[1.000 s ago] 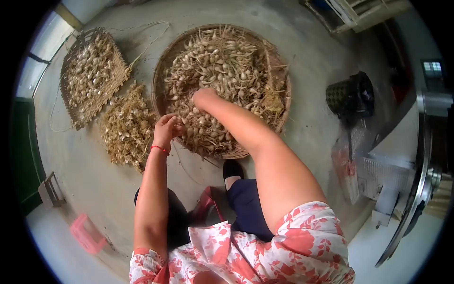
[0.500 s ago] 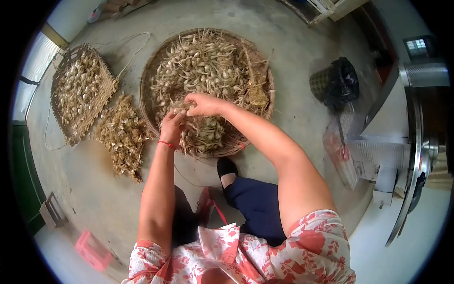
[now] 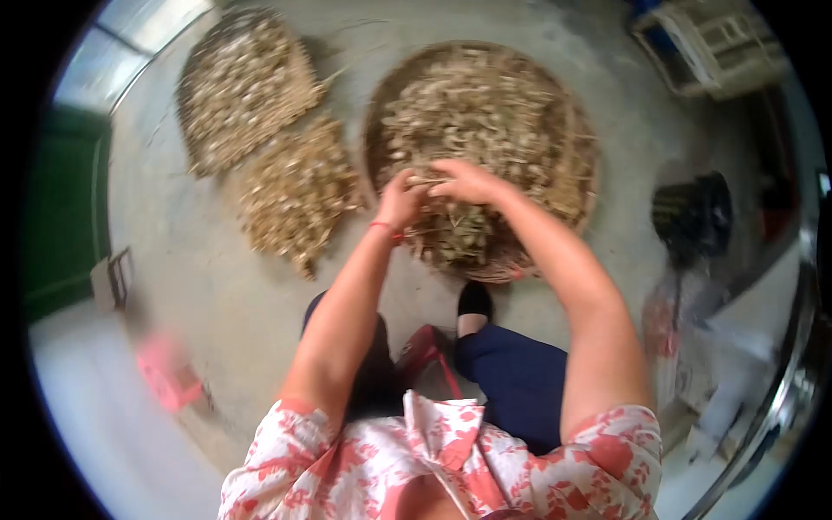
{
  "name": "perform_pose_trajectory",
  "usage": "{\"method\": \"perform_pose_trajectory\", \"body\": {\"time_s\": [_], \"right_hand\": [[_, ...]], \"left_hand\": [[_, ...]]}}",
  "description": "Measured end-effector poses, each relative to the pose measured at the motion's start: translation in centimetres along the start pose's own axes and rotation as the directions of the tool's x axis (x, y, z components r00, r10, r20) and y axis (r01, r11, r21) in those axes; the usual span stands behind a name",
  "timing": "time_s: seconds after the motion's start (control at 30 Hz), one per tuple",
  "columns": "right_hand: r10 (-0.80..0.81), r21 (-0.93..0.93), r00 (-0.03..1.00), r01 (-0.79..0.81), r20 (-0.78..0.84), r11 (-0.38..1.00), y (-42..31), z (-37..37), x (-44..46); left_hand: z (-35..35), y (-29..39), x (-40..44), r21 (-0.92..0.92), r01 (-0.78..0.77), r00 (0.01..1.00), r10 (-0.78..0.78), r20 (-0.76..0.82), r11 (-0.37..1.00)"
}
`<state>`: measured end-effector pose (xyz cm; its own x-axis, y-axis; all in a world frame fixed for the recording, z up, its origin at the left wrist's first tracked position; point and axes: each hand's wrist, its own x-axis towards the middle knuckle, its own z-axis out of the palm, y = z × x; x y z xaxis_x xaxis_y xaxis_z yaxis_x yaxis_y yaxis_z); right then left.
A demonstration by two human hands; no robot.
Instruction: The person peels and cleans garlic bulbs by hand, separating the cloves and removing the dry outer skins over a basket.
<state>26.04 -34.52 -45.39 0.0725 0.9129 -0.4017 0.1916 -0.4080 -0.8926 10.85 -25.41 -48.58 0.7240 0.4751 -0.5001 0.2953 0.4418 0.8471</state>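
A large round woven tray (image 3: 371,139) stands on the floor in front of me. It bears a heap of small pale bulbs with dry stems and roots (image 3: 468,108), which look like garlic or shallots. Over its near left part, my left hand (image 3: 401,201) and my right hand (image 3: 468,182) meet with bent fingers. Between the fingertips there seems to be a small bulb with stalky bits (image 3: 425,180), smeared by motion. Both hands look closed on it. Greener bulbs (image 3: 464,238) lie just below my right hand, partly behind the forearm.
A woven mat (image 3: 201,163) of bulbs lies at the upper left. Beside it is a pile of dry trimmings (image 3: 299,199). On the right stands a bin with a black bag (image 3: 706,212). A pink stool (image 3: 169,373) is at lower left, a crate (image 3: 715,43) at upper right.
The whole view has swung left, so the tray, mat and pile appear farther right and the picture is blurred. My hands stay close together over the tray's near left part.
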Motion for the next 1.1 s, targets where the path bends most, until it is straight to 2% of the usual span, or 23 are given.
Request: {"method": "perform_pose_trajectory", "body": {"time_s": [0.03, 0.07, 0.1, 0.17, 0.2, 0.27, 0.3, 0.33, 0.4, 0.43, 0.47, 0.53, 0.6, 0.67, 0.73, 0.77, 0.83, 0.87, 0.93, 0.97, 1.0, 1.07, 1.1], "right_hand": [[0.157, -0.113, 0.988, -0.155, 0.010, 0.981, -0.4, -0.2, 0.0], [0.315, -0.232, 0.949, -0.309, -0.013, 0.922, -0.8, -0.2, 0.2], [0.310, -0.240, 0.951, -0.300, 0.003, 0.923, -1.0, -0.2, 0.3], [0.312, -0.441, 0.949, -0.261, 0.046, 0.859, -1.3, -0.4, -0.5], [0.314, -0.448, 0.948, -0.261, 0.048, 0.855, -0.5, -0.8, -0.8], [0.436, -0.783, 0.892, -0.355, -0.120, 0.510, 1.4, -1.3, -1.4], [0.362, -0.874, 0.924, -0.271, -0.119, 0.403, 1.9, -2.0, -1.9], [0.358, -0.878, 0.927, -0.259, -0.109, 0.402, 1.3, -2.7, -1.9], [0.533, -0.336, 0.842, -0.480, 0.081, 0.810, 0.1, -3.8, -2.0], [0.549, -0.251, 0.832, -0.515, 0.085, 0.820, 0.7, -5.0, -0.8], [0.549, -0.089, 0.831, -0.555, -0.089, 0.827, -1.2, -5.7, -0.8], [0.583, -0.225, 0.759, -0.646, -0.290, 0.729, 1.2, -7.7, 1.5], [0.381, -0.484, 0.814, -0.571, -0.438, 0.663, 5.2, -6.3, 3.5], [0.410, -0.590, 0.828, -0.561, -0.383, 0.581, 3.7, -2.4, 4.6], [0.330, -0.740, 0.906, -0.411, -0.266, 0.532, 2.7, -1.9, 5.2], [0.326, -0.742, 0.909, -0.403, -0.258, 0.535, 3.0, -1.7, 5.7], [0.039, -0.447, 0.990, -0.097, -0.136, 0.889, 3.3, -1.3, 6.6], [0.016, -0.324, 0.992, -0.057, -0.127, 0.944, 2.3, -1.4, 6.8], [0.027, -0.011, 0.995, -0.028, -0.095, 1.000, 0.7, -1.4, 6.9], [0.144, 0.156, 0.990, -0.143, 0.003, 0.977, -0.8, -1.9, 6.1], [-0.011, 0.039, 0.997, 0.014, -0.077, 0.999, -2.1, -1.8, 5.3], [0.048, -0.203, 0.996, -0.062, -0.073, 0.977, -3.6, -1.5, 4.0], [0.054, -0.206, 0.995, -0.070, -0.080, 0.976, -4.0, -1.3, 3.0]], "left_hand": [[0.4, 0.8, -0.7, -0.068, 0.033, 0.999, -0.034, -0.009, 0.997], [0.5, 0.0, -0.3, -0.040, -0.083, 0.996, 0.082, -0.035, 0.996], [0.4, -1.0, -0.1, -0.044, -0.085, 0.995, 0.082, -0.053, 0.995], [1.0, -1.3, -0.6, 0.553, -0.167, 0.948, 0.287, -0.138, 0.816], [1.0, -1.1, -0.5, 0.547, -0.167, 0.947, 0.288, -0.143, 0.820], [0.4, 0.2, -1.0, 0.551, -0.132, 0.939, 0.282, -0.195, 0.824], [-0.1, -0.7, -0.1, 0.504, -0.225, 0.899, 0.377, -0.223, 0.834], [-0.4, -0.1, -0.2, 0.504, -0.219, 0.896, 0.377, -0.235, 0.835], [-0.6, 1.2, -1.0, 0.013, 0.118, 0.989, -0.119, 0.083, 0.993], [-0.7, -0.1, -0.9, 0.175, -0.010, 0.991, -0.013, 0.130, 0.985], [-0.8, -0.7, -1.2, 0.174, -0.007, 0.992, -0.015, 0.122, 0.985], [-1.2, -1.5, -1.8, 0.731, -0.318, 0.936, 0.323, 0.140, 0.604], [-1.8, -1.0, -2.0, 0.738, -0.232, 0.969, 0.218, 0.117, 0.634], [-2.5, -0.7, -2.0, 0.526, -0.108, 0.994, 0.098, 0.047, 0.844], [-3.0, -0.2, -2.1, 0.513, -0.060, 0.997, 0.073, -0.006, 0.856], [-3.2, 0.0, -1.6, 0.374, 0.028, 0.999, -0.012, -0.045, 0.927], [-3.6, 0.8, -1.1, 0.088, 0.138, 0.990, -0.135, -0.036, 0.987], [-3.5, 1.2, -0.9, 0.083, 0.138, 0.990, -0.135, -0.045, 0.987], [-3.0, 1.8, -1.0, -0.180, 0.093, 0.991, -0.108, -0.075, 0.979], [-2.7, 2.9, -1.3, -0.300, 0.097, 0.992, -0.117, -0.047, 0.949], [-2.5, 3.7, -1.7, -0.295, 0.095, 0.992, -0.114, -0.050, 0.951], [-1.8, 4.2, -1.9, -0.611, 0.103, 0.994, -0.057, 0.094, 0.785], [-1.6, 4.0, -1.8, -0.615, 0.116, 0.991, -0.049, 0.124, 0.780]]}}
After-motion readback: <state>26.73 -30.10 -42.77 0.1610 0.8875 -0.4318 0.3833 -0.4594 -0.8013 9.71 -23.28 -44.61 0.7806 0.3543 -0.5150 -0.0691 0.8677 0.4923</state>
